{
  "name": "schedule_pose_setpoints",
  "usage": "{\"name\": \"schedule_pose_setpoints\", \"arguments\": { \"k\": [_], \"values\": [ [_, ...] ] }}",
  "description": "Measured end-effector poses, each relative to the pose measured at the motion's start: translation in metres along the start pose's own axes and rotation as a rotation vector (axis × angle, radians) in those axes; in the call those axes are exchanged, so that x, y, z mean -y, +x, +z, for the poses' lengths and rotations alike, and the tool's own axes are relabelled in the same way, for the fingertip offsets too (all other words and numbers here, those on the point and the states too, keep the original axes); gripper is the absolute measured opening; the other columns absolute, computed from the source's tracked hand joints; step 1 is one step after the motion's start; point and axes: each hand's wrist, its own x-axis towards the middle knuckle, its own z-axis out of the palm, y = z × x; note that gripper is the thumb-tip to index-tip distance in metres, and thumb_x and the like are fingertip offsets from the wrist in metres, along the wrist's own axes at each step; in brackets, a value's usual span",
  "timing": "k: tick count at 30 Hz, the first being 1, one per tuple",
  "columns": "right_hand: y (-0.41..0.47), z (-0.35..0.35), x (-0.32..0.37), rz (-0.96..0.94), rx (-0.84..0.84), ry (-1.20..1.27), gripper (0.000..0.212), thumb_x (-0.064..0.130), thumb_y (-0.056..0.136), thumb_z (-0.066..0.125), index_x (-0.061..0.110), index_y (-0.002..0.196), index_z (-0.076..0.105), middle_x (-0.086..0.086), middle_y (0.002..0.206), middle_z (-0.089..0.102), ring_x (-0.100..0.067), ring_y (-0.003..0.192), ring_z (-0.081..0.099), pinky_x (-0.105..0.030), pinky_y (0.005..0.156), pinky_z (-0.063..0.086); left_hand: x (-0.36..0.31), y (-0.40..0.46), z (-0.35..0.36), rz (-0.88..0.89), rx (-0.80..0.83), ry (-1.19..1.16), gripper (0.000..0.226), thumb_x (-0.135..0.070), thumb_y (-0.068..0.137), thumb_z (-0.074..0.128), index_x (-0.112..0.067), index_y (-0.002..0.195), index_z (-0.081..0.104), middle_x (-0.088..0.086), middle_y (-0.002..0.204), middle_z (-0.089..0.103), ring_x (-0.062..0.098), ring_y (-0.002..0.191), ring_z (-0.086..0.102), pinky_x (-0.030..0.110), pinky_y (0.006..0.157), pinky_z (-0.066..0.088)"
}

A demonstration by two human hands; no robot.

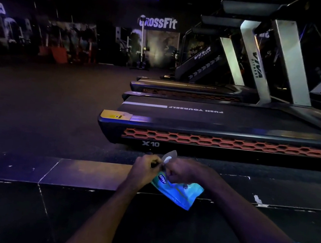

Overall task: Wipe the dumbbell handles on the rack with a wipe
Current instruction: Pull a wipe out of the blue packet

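Observation:
A light blue pack of wipes [180,194] hangs in front of me at the lower middle of the head view. My left hand [144,169] pinches its upper left end. My right hand [184,170] grips the top of the pack, and the pale seal flap [169,156] stands lifted between my two hands. No dumbbells and no rack can be made out in the dark room.
A row of treadmills [225,139] stands close ahead on the right, the nearest marked X10. A raised tiled step [54,170] runs across just below my hands. Dark gym floor [43,104] stretches to the left, with dim equipment along the far wall.

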Motion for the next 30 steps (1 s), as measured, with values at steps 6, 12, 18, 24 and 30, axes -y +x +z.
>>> {"name": "schedule_pose_setpoints", "arguments": {
  "k": [6,12,18,24,30],
  "values": [
    [-0.013,-0.01,-0.019,0.041,-0.193,0.198,0.007,0.018,0.092,0.063,0.015,0.093,0.068,-0.001,0.096,0.064,-0.021,0.088,0.063,-0.038,0.078,0.051,0.003,0.0,-0.001,-0.028,0.012,-0.081,0.017,-0.04,0.088,0.08,-0.023,0.086,0.078,-0.011,0.076,0.075,0.003,0.071,0.066,0.035,0.075,0.056],
    [-0.02,-0.001,-0.027,0.093,-0.226,0.31,0.009,0.02,0.085,0.068,0.027,0.08,0.067,0.007,0.087,0.069,-0.018,0.082,0.068,-0.04,0.073,0.056,0.0,-0.003,-0.001,-0.022,0.026,-0.115,0.038,-0.056,0.081,0.073,-0.022,0.093,0.081,-0.015,0.085,0.079,0.002,0.082,0.074,0.032,0.08,0.059],
    [-0.011,-0.001,-0.009,0.054,-0.097,0.102,0.019,0.03,0.078,0.078,0.038,0.095,0.078,0.015,0.097,0.074,-0.01,0.087,0.07,-0.032,0.069,0.057,0.003,-0.001,-0.001,-0.015,0.051,-0.091,0.028,-0.047,0.083,0.08,-0.022,0.094,0.08,-0.011,0.085,0.078,0.006,0.079,0.072,0.038,0.078,0.059],
    [-0.008,-0.002,-0.005,0.067,-0.079,0.077,0.02,0.03,0.079,0.083,0.036,0.098,0.079,0.014,0.104,0.075,-0.011,0.099,0.068,-0.032,0.076,0.054,0.007,0.0,-0.001,0.013,0.037,-0.098,0.014,-0.028,0.09,0.085,-0.018,0.1,0.083,-0.008,0.09,0.08,0.007,0.085,0.074,0.034,0.082,0.06],
    [-0.001,-0.001,0.01,-0.033,-0.036,-0.225,0.012,0.026,0.092,0.06,0.029,0.098,0.07,0.004,0.117,0.068,-0.027,0.1,0.068,-0.042,0.08,0.057,0.011,0.0,-0.006,0.039,0.072,-0.121,0.01,-0.02,0.088,0.086,-0.017,0.097,0.082,-0.007,0.086,0.079,0.005,0.082,0.072,0.032,0.079,0.058]
  ]
}}
